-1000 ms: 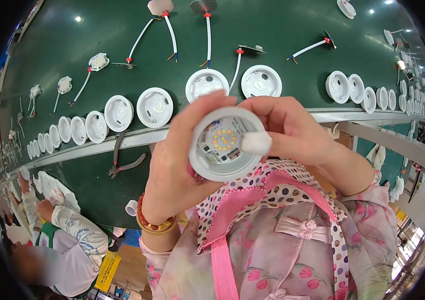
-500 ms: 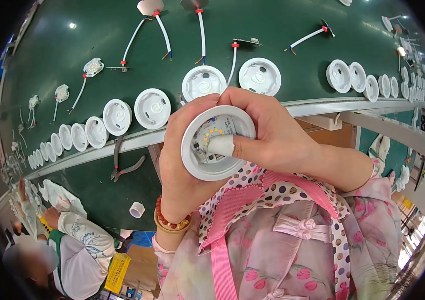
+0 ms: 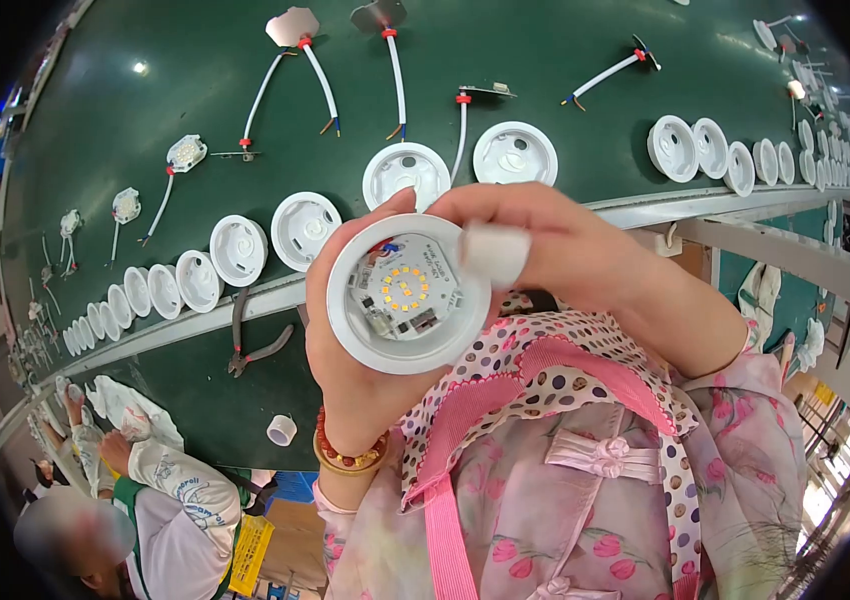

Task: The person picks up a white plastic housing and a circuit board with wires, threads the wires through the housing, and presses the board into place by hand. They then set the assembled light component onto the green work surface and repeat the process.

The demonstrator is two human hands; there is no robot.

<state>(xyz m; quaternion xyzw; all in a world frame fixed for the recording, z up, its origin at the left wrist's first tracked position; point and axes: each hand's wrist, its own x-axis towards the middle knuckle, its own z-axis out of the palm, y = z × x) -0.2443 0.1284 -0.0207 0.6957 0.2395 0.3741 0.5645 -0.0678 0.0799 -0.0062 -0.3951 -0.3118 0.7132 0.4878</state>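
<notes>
White plastic formed the round lamp housing [image 3: 395, 361], which was held in front of the person's patterned apron [image 3: 485, 395], its open face turned upward to the camera. Within it lay a white LED circuit board [image 3: 405, 270] bearing a ring of yellow-orange chips; red and blue wire showed near the board's upper left edge. The left hand [image 3: 357, 388] gripped the housing, its fingers closed around the left and lower outer side; a beaded bracelet and a gold bangle [image 3: 357, 468] encircled the wrist. The right hand [image 3: 570, 250] was positioned at the upper right of the housing, fingers curved partly behind it and thumb extended over the rim. A white covering [image 3: 495, 256] enclosed the thumb tip; motion blur concealed whether this hand gripped or merely touched.

To the left, a pair of pliers [image 3: 239, 352] lay with handles spread, and a white tape roll [image 3: 282, 430] rested nearby on the green worktop [image 3: 175, 400]. Beyond the metal rail [image 3: 635, 212], white empty housings [image 3: 515, 155] formed a line across the green tabletop [image 3: 505, 50]. Behind these lay further circuit boards [image 3: 186, 153] and white cables [image 3: 398, 85] with red grommets. At lower left, a co-worker [image 3: 180, 530] wore a white printed sleeve.
</notes>
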